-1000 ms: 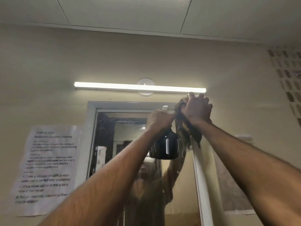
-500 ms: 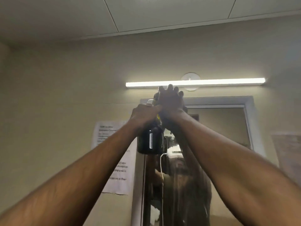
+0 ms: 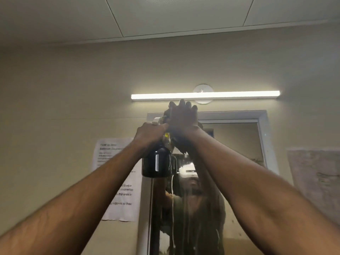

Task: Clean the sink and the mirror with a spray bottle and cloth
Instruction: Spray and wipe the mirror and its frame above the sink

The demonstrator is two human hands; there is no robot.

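A wall mirror (image 3: 237, 144) in a pale frame fills the lower middle. Wet streaks run down its glass. My left hand (image 3: 150, 134) is raised and grips the neck of a dark spray bottle (image 3: 156, 164), which hangs below the fist at the mirror's upper left corner. My right hand (image 3: 182, 116) presses a dark cloth (image 3: 181, 147) flat against the top left of the mirror; most of the cloth is hidden under the palm. The sink is out of view.
A lit tube lamp (image 3: 205, 95) hangs on the beige wall just above the mirror. A printed paper sheet (image 3: 117, 181) is taped left of the mirror, and another sheet (image 3: 316, 181) hangs at the right.
Both hands went from the mirror's upper right corner to its upper left corner a second ago. Since half a second ago they have barely moved.
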